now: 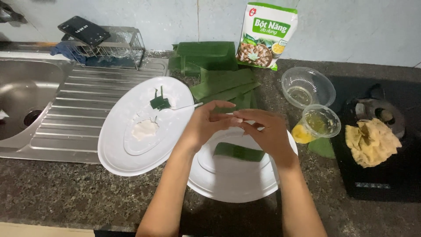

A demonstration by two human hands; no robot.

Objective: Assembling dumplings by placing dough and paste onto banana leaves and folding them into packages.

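At frame centre, the left hand (205,124) and right hand (266,130) pinch a small pale piece together above the folded leaf strip (239,152) on the white plate (232,184), seemingly shaping filling for wrapping.

One camera sits on my head, looking steeply down and forward at the dark stone counter (52,193); it is close, my forearms entering from the bottom edge; the far wall (351,26) closes the top, the steel sink (22,92) the left edge.
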